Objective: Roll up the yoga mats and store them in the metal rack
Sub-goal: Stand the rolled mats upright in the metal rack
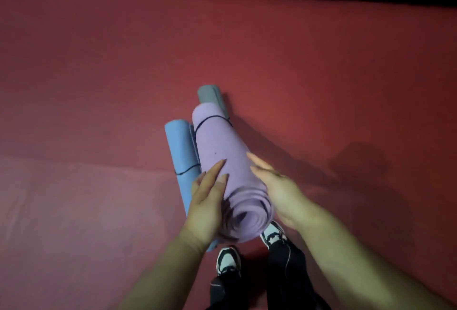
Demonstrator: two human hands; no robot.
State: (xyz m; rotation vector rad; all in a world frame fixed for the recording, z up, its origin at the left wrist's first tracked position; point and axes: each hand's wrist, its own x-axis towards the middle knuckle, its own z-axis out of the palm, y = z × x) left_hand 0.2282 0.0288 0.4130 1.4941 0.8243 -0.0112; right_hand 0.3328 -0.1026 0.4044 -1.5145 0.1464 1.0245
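Three rolled mats show in the head view, the only view there is. The purple mat (217,146) sits between the two hands, its spiral end toward the person and its far end pointing away beyond the fingertips, with a thin black band (212,119) around that far part. The left hand (207,198) lies flat against the roll's left side, fingers straight and pointing forward. The right hand (277,186) mirrors it on the right side, fingers extended as well, so the mat is pressed between two open palms rather than wrapped by curled fingers. Motion blur hides the thumbs. Just outside the left hand a blue mat (180,151) lies on the red floor (99,74), touching or nearly touching the purple one, and a grey mat (210,94) pokes out ahead of both hands, partly under the purple roll's far end. Below the wrists are the person's shoes (228,260). Rolling looks finished for all three, so the step in hand is probably gathering or lifting the purple roll. No metal rack is in view, so the next move calls for a firmer hold that keeps the loose spiral from unwinding, then carrying it to the rack.
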